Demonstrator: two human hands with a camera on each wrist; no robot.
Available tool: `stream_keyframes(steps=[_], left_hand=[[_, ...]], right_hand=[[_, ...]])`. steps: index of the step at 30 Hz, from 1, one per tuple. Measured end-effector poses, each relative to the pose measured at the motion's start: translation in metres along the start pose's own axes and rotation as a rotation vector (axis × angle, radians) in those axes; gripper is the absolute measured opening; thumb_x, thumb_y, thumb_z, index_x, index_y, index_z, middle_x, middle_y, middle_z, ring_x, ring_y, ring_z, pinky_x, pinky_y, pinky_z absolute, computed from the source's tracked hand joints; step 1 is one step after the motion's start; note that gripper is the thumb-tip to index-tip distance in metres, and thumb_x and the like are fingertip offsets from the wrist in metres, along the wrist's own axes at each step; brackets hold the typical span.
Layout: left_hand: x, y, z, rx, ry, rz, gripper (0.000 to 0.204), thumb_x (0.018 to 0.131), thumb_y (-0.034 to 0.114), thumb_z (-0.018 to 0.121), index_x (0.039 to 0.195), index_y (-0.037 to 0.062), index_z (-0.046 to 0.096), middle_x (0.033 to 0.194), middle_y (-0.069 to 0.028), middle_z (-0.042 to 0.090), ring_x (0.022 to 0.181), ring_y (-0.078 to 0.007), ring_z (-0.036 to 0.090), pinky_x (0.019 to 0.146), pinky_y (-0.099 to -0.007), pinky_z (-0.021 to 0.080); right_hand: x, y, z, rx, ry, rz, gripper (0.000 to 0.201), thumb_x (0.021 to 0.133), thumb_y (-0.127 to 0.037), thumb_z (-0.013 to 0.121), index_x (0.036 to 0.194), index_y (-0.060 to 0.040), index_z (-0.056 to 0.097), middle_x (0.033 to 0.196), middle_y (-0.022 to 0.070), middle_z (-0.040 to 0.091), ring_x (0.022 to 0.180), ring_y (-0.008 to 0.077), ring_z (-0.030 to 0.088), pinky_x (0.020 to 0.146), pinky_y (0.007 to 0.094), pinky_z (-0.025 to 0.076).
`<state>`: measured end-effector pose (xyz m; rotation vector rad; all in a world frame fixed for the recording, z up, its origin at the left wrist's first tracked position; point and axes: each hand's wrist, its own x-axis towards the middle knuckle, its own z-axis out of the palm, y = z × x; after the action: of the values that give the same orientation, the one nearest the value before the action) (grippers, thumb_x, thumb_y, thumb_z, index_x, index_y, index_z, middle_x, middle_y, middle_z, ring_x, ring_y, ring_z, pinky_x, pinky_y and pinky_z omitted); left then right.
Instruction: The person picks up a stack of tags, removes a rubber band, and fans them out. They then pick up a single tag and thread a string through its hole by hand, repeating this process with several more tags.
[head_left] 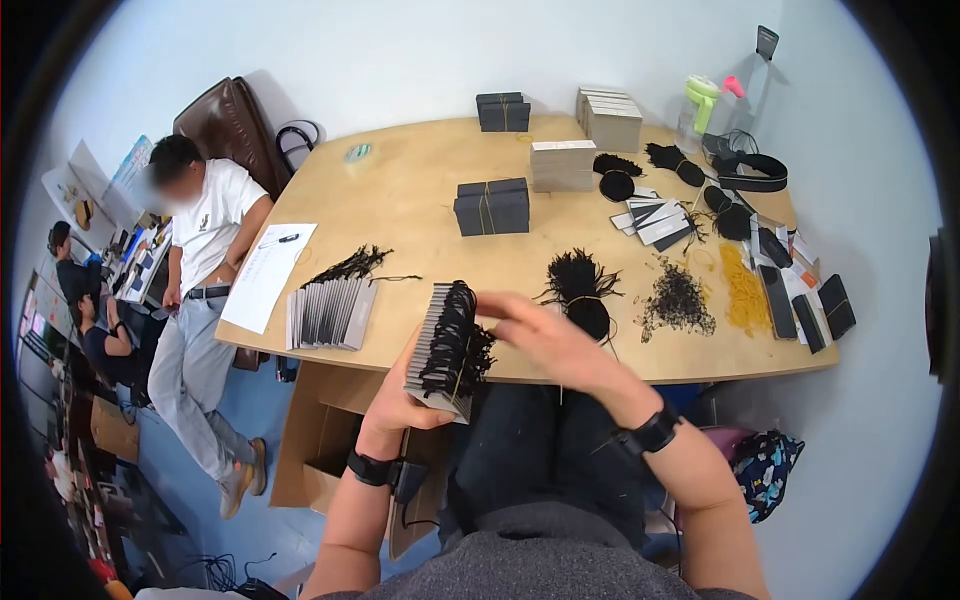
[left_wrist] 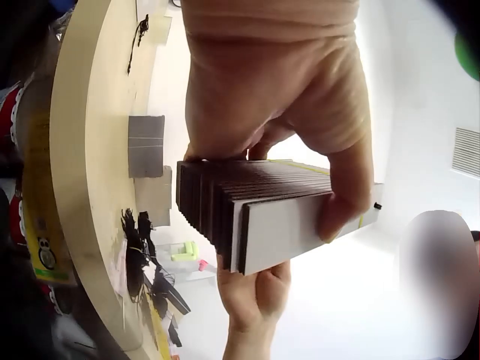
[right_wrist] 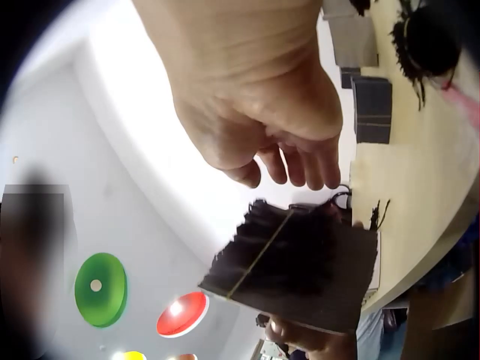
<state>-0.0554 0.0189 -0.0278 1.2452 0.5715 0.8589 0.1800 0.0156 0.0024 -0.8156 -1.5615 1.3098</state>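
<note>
The left hand (head_left: 398,408) clamps a stack of cards (head_left: 445,352) from below, thumb and fingers curled round its end, holding it just off the near edge of the wooden table (head_left: 400,200). The cards carry black strings and a yellow rubber band (right_wrist: 259,255) (stretched across them). The right hand (head_left: 545,335) hovers over the stack, fingers loosely apart, gripping nothing.

3 banded black stacks (head_left: 492,206), 2 hands (head_left: 545,338).
</note>
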Motion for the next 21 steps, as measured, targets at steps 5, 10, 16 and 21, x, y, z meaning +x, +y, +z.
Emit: stream_keyframes(steps=[5,10,16,21], left_hand=[[0.001,0.000,-0.003,-0.048,0.048,0.060,0.116,0.051,0.018,0.087,0.150,0.0003,0.029,0.136,-0.0109,0.052,0.123,-0.0213,0.054,0.104,-0.0349,0.044],[0.001,-0.010,-0.016,-0.078,0.049,0.114,0.111,0.053,0.018,0.088,0.147,-0.0010,0.032,0.135,-0.0110,0.054,0.122,-0.0223,0.055,0.103,-0.0358,0.045],[0.003,-0.017,-0.029,0.004,0.044,0.064,0.111,0.051,0.017,0.088,0.147,-0.0012,0.033,0.133,-0.0095,0.054,0.122,-0.0210,0.055,0.104,-0.0353,0.043],[0.014,0.017,-0.004,0.053,-0.051,0.030,0.118,0.046,0.015,0.086,0.150,0.0000,0.032,0.135,-0.0050,0.044,0.126,-0.0179,0.049,0.106,-0.0294,0.036]], right_hand=[[-0.001,0.009,0.042,-0.297,0.381,-0.192,0.027,0.088,-0.001,0.065,0.114,0.0004,0.065,0.098,0.0155,0.063,0.085,0.0275,0.065,0.074,0.0343,0.052],[-0.007,0.022,0.059,-0.537,0.493,-0.359,0.022,0.082,0.003,0.069,0.104,0.0011,0.067,0.085,0.0134,0.061,0.073,0.0300,0.061,0.064,0.0370,0.049],[-0.006,0.011,0.027,-0.510,0.293,-0.318,0.026,0.090,-0.006,0.066,0.115,0.0000,0.064,0.101,0.0137,0.064,0.089,0.0246,0.064,0.076,0.0335,0.051],[0.026,-0.023,-0.010,-0.042,0.168,0.023,0.029,0.101,-0.022,0.057,0.113,0.0033,0.064,0.108,0.0058,0.065,0.093,0.0113,0.061,0.082,0.0281,0.050]])
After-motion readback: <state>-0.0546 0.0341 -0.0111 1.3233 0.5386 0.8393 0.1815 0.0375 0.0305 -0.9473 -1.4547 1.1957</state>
